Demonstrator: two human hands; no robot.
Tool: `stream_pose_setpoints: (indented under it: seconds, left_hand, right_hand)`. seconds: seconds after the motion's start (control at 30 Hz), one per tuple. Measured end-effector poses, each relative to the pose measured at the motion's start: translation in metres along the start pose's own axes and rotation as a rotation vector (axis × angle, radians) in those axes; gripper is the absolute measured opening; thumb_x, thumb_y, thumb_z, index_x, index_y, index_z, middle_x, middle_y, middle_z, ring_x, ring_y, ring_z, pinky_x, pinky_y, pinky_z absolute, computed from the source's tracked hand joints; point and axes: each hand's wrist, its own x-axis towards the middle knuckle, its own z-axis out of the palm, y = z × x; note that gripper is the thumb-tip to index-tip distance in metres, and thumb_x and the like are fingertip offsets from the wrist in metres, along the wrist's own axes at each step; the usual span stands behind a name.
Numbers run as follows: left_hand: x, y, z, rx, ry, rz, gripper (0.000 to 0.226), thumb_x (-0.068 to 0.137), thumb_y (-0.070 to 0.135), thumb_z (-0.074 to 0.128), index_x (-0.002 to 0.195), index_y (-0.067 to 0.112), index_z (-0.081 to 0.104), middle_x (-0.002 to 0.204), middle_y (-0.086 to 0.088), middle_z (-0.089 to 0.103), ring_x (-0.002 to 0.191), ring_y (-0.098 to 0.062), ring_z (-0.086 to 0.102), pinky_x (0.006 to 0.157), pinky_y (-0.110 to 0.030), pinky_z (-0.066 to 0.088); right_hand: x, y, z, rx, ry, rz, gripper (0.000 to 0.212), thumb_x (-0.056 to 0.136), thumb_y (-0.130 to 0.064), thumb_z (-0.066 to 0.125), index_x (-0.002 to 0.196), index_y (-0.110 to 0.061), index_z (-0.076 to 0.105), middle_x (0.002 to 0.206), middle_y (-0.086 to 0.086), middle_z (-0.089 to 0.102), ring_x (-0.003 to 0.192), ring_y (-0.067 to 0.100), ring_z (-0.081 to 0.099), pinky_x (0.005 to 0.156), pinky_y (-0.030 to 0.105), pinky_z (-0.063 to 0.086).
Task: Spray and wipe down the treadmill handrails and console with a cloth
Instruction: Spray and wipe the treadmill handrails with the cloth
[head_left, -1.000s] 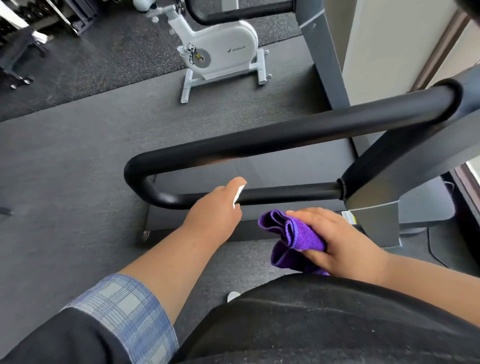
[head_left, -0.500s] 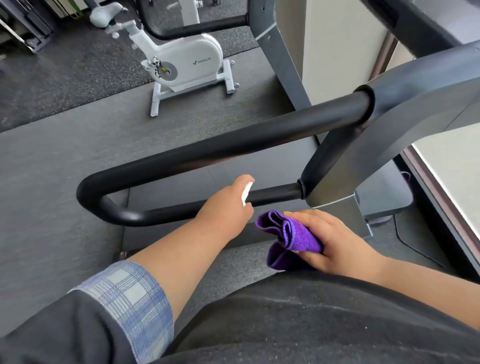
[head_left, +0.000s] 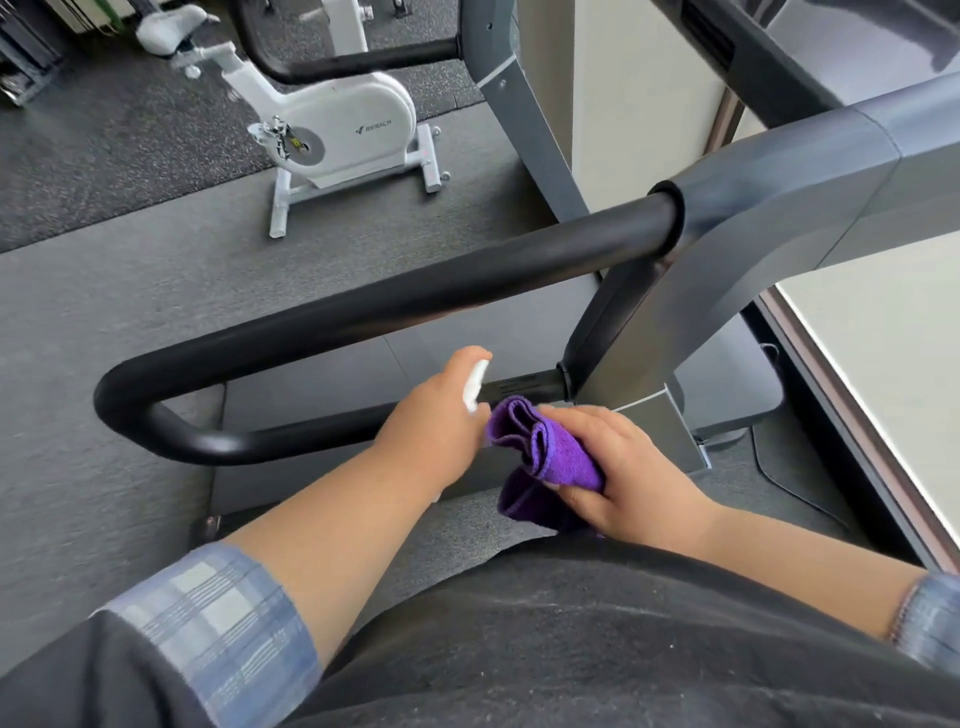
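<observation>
My right hand (head_left: 631, 470) has its fingers curled round the folded purple cloth (head_left: 545, 449), which sits just below the handrail's (head_left: 395, 301) lower bar. My left hand (head_left: 441, 421) is closed on something white (head_left: 474, 387); I cannot tell what. It lies over that lower bar and hides part of it. At three o'clock the grey upright (head_left: 753, 249) takes the handrail. At eleven o'clock a white bike (head_left: 332, 132) reads roughly "MERACH".

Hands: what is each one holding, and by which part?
The right hand grips a bunched purple cloth by its lower folds. The left hand holds something white, mostly hidden, probably the sprayer.
</observation>
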Motion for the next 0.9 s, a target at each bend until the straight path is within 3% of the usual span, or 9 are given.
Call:
stream_pose_setpoints:
  seconds: [0.1, 0.2, 0.3, 0.37, 0.47, 0.67, 0.9]
  left_hand:
    - [-0.016, -0.014, -0.001, -0.046, 0.092, -0.07, 0.048, 0.093, 0.032, 0.053, 0.132, 0.052, 0.034, 0.106, 0.002, 0.063, 0.088, -0.025, 0.059, 0.074, -0.036, 0.049]
    - [-0.035, -0.024, -0.004, -0.083, 0.131, -0.098, 0.05, 0.093, 0.03, 0.055, 0.13, 0.056, 0.034, 0.108, 0.01, 0.061, 0.091, -0.02, 0.057, 0.073, -0.033, 0.046]
    - [-0.055, -0.032, -0.012, -0.081, 0.109, -0.114, 0.048, 0.095, 0.034, 0.054, 0.13, 0.058, 0.032, 0.1, 0.01, 0.06, 0.069, -0.012, 0.055, 0.06, -0.028, 0.042]
    - [-0.066, -0.038, -0.017, -0.096, 0.083, -0.124, 0.047, 0.096, 0.036, 0.055, 0.128, 0.061, 0.031, 0.1, 0.009, 0.061, 0.056, -0.011, 0.051, 0.054, -0.028, 0.042]
    - [-0.081, -0.049, -0.025, -0.101, 0.065, -0.142, 0.048, 0.095, 0.037, 0.055, 0.127, 0.064, 0.03, 0.103, 0.013, 0.059, 0.056, -0.011, 0.05, 0.049, -0.025, 0.042]
    - [-0.102, -0.072, -0.038, -0.122, 0.076, -0.203, 0.049, 0.095, 0.037, 0.056, 0.126, 0.066, 0.032, 0.105, 0.019, 0.058, 0.06, -0.009, 0.053, 0.05, -0.022, 0.046]
    - [-0.106, -0.086, -0.051, -0.172, 0.07, -0.208, 0.047, 0.093, 0.04, 0.057, 0.121, 0.069, 0.033, 0.104, 0.021, 0.059, 0.08, -0.004, 0.057, 0.069, -0.022, 0.047]
  right_hand:
    - [0.022, -0.009, 0.003, -0.083, 0.058, 0.031, 0.063, 0.088, -0.035, 0.061, 0.147, -0.028, 0.041, 0.137, 0.0, 0.055, 0.127, 0.023, 0.05, 0.108, 0.05, 0.039]
    - [0.059, -0.017, 0.009, -0.255, 0.074, -0.027, 0.064, 0.085, -0.038, 0.058, 0.147, -0.031, 0.042, 0.138, 0.008, 0.053, 0.127, 0.034, 0.049, 0.11, 0.054, 0.035]
    - [0.091, -0.011, 0.011, -0.524, -0.219, 0.068, 0.073, 0.092, -0.047, 0.062, 0.155, -0.036, 0.027, 0.155, 0.011, 0.032, 0.145, 0.039, 0.023, 0.121, 0.056, 0.009]
    - [0.098, 0.0, 0.019, -0.728, -0.463, 0.115, 0.086, 0.092, -0.059, 0.056, 0.159, -0.033, 0.009, 0.157, 0.013, 0.025, 0.147, 0.038, 0.015, 0.122, 0.054, 0.002]
    - [0.095, 0.007, 0.036, -0.85, -0.486, 0.113, 0.094, 0.089, -0.067, 0.053, 0.158, -0.027, 0.003, 0.156, 0.018, 0.025, 0.145, 0.04, 0.02, 0.121, 0.052, 0.01]
    - [0.107, 0.002, 0.051, -0.764, -0.438, 0.119, 0.082, 0.093, -0.063, 0.05, 0.156, -0.025, 0.015, 0.155, 0.011, 0.032, 0.138, 0.033, 0.035, 0.115, 0.048, 0.025]
    - [0.125, -0.028, 0.084, -0.741, -0.467, 0.085, 0.083, 0.094, -0.061, 0.051, 0.157, -0.024, 0.013, 0.153, 0.01, 0.035, 0.134, 0.034, 0.038, 0.112, 0.048, 0.028]
